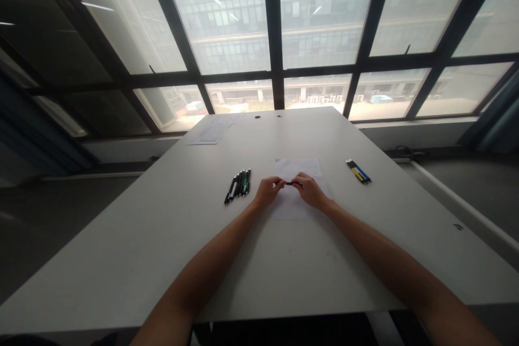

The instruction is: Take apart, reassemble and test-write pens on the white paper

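Between both hands a dark pen (289, 184) is held level above a white sheet of paper (294, 210). My left hand (268, 189) pinches its left end with thumb and fingertips. The other end is in the closed fingers of my right hand (308, 189), which cover much of it. Left of my left hand, several dark pens (239, 185) lie side by side, one with a white part and one with a green part. To the right of my right hand lies a small group of pens (358, 171) with yellow, blue and black barrels.
The long white table (162, 238) stretches away toward large windows (235, 16). Printed sheets (211, 131) lie at its far left. Near the far edge is a round dark hole (257, 117), and a small dark mark (458, 226) shows near the right edge.
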`<action>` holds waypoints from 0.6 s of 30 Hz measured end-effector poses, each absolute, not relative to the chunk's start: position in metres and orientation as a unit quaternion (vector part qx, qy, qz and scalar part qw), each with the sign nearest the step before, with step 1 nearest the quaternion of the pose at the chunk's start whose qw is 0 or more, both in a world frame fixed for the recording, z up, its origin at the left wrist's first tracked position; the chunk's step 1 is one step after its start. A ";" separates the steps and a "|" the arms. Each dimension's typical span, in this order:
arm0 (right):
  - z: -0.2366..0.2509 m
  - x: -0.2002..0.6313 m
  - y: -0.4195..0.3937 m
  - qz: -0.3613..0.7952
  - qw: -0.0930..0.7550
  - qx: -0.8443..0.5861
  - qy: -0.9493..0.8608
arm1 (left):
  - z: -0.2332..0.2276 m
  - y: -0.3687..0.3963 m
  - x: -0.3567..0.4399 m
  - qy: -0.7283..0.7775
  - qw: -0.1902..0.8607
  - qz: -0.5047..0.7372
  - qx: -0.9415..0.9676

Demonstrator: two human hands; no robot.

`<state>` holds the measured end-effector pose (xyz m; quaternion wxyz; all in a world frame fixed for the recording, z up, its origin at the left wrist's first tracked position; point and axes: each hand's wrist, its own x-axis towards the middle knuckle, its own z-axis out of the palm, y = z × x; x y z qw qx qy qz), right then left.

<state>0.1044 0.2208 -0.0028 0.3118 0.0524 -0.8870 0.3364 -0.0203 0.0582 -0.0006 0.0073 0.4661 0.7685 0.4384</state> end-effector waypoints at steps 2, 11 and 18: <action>-0.003 0.104 0.222 0.335 0.312 0.053 -0.888 | -0.001 0.058 -0.020 0.764 0.005 0.444 0.468; -0.003 0.106 0.220 0.302 0.299 0.029 -0.905 | 0.002 0.057 -0.017 0.747 -0.004 0.481 0.458; -0.005 0.106 0.222 0.298 0.279 -0.019 -0.913 | 0.004 0.055 -0.022 0.734 -0.007 0.529 0.425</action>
